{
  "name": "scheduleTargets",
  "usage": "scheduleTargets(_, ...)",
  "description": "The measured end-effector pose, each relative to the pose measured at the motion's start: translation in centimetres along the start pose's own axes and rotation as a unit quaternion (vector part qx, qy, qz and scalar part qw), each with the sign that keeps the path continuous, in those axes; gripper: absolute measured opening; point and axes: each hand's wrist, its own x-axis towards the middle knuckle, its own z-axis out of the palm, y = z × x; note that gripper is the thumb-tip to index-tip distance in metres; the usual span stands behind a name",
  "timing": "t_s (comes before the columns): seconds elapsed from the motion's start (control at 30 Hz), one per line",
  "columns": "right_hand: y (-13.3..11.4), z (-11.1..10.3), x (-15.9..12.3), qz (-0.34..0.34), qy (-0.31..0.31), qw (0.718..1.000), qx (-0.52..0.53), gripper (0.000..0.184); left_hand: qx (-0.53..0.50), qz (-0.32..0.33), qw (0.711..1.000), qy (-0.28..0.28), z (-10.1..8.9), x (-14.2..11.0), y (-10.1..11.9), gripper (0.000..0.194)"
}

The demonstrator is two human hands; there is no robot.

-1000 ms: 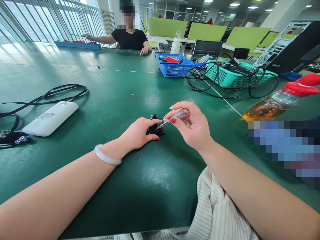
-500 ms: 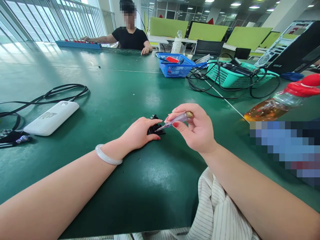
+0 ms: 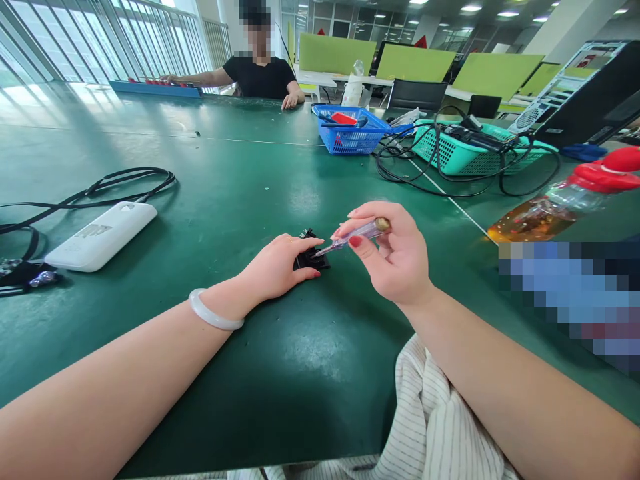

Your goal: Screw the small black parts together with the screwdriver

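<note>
On the green table [image 3: 280, 407] lies a small black part [image 3: 319, 262] with a few metal pins at its far end; its exact kind I cannot make out. My left hand [image 3: 273, 267] grips it between thumb and fingers, holding it against the tabletop and hiding its left side. A screwdriver [image 3: 357, 235] with a clear purple handle is pinched in my right hand [image 3: 395, 257]. Its shaft slants down to the left, and the tip meets the top of the black part or hovers just over it.
To the left are a white power bank [image 3: 103, 235] and black cables [image 3: 133, 175]. Farther off stand a blue basket [image 3: 353, 141] and a teal basket [image 3: 465, 160] trailing cords. A red-lidded bottle [image 3: 555, 207] lies at right. Across the table sits a person [image 3: 263, 77] beside a blue strip [image 3: 155, 89].
My right hand has risen slightly, and the screwdriver's tip has shifted a little up and to the right over the black part. My left hand stays put.
</note>
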Motion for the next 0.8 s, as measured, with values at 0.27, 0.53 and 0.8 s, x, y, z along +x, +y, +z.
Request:
scheduleTargets(0.27,0.4,0.3,0.3,0.072,-0.063,0.995,-0.001,0.015,-0.012,0.023,1.0,0.01,0.1,-0.2,0.0,0.051)
scheduleTargets(0.53,0.3,0.3,0.3,0.068,-0.033,0.997,0.014,0.017,-0.033,0.023,0.999,0.028,0.1,-0.2,0.0,0.046)
scheduleTargets(0.8,1.4,-0.3,0.6,0.047,0.173,0.984,-0.027,0.019,-0.038,-0.034,0.986,0.158,-0.1,-0.3,0.1,0.043)
